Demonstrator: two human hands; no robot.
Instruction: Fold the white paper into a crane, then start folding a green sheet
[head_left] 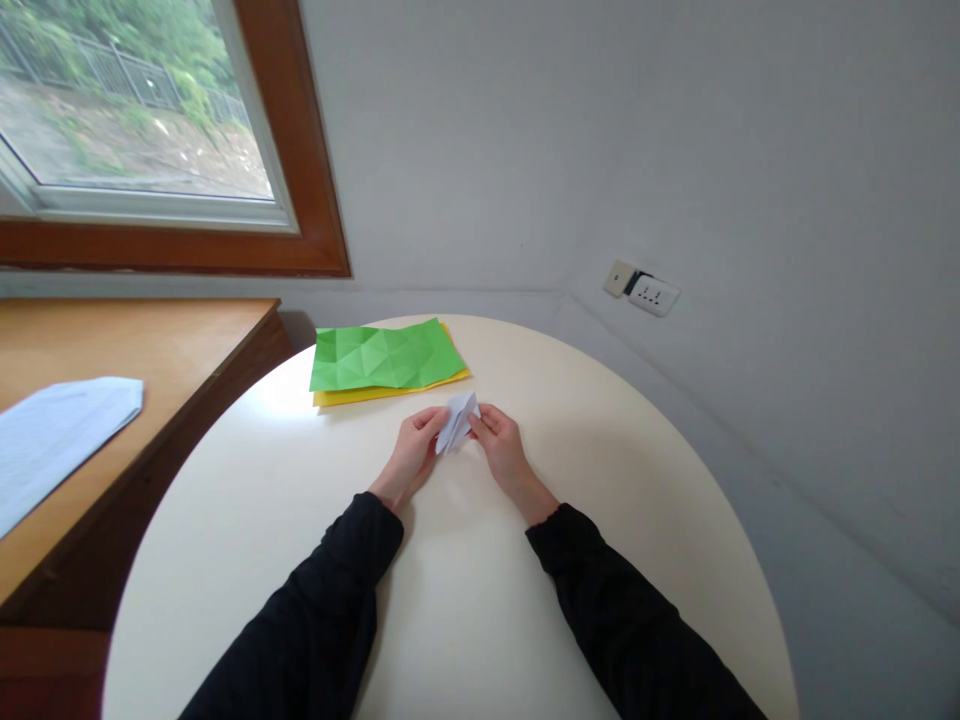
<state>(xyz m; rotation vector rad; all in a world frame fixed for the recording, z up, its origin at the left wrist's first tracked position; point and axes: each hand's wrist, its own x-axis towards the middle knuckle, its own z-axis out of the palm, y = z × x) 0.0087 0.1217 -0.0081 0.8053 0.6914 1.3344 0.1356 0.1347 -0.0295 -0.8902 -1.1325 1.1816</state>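
Observation:
A small piece of folded white paper (457,422), pointed at its ends, is held between both hands above the round table. My left hand (414,446) pinches its left side with the thumb on top. On the opposite side, my right hand (504,446) grips the paper between thumb and fingers. Several layers of folds show on it, but the undersides of the fingers are hidden. Just beyond the hands lies a creased green sheet of paper (384,357), resting on yellow paper (352,398).
The round white table (637,560) has its far edge close to the wall. At left stands a wooden desk (187,345) with a light blue cloth-like item (67,430) on it. A wall socket (654,295) is at right, a wood-framed window (319,200) at upper left.

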